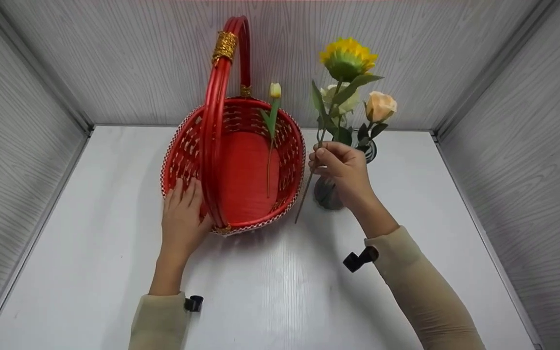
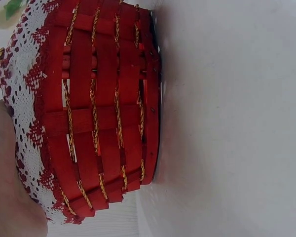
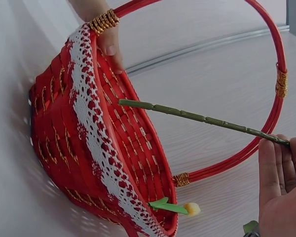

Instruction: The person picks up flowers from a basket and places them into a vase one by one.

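Note:
A red woven basket (image 1: 248,160) with a tall handle and lace trim stands on the table. My left hand (image 1: 183,214) rests over its near left rim beside the handle's foot, fingers extended to the inside. Between thumb and fingers, my right hand (image 1: 341,165) pinches the stem of a sunflower (image 1: 349,58), just right of the basket. The bare stem end (image 3: 138,104) overlaps the basket in the right wrist view. A pale yellow tulip (image 1: 274,91) leans inside the basket, its bloom above the far rim.
Behind my right hand, a peach rose (image 1: 380,107) and a cream-white flower (image 1: 345,95) rise by a glass vessel (image 1: 371,151). Dark glass (image 1: 327,194) shows below that hand. Grey wood-grain walls (image 1: 153,58) enclose the white table (image 1: 270,301) at the back and sides.

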A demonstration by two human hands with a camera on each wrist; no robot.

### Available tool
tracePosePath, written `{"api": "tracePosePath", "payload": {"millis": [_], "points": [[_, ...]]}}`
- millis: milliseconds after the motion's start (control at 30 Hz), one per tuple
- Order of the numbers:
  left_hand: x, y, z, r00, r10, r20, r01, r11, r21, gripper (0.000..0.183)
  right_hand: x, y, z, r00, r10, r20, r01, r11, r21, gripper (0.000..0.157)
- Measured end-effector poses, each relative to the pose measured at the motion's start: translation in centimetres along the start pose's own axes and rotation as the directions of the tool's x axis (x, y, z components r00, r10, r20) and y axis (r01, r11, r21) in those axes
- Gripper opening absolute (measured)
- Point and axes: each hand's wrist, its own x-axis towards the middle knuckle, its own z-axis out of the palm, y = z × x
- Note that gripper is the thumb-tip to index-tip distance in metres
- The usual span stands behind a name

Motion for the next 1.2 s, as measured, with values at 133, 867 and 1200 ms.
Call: {"api": "tracePosePath", "payload": {"millis": [133, 867, 1200], "points": [[-0.1, -0.1, -0.1, 1.000, -0.005, 0.014, 0.005, 1.000, 0.003, 0.069, 0.0, -0.3, -0.6, 1.000, 0.007, -0.024, -0.007, 1.000, 0.030, 0.014], [0.0, -0.2, 0.0, 1.000, -0.010, 0.004, 0.010, 1.000, -0.003, 0.070, 0.6, -1.7, -4.6, 0.979, -0.026, -0.203, 0.058, 0.987, 0.152, 0.030], [0.0, -0.1, 0.0, 1.000, 0.016, -0.024, -0.016, 1.000, -0.014, 0.068, 1.2, -2.4, -6.6, 0.915, -0.057, -0.399, 0.173, 0.950, 0.260, 0.017]]}}
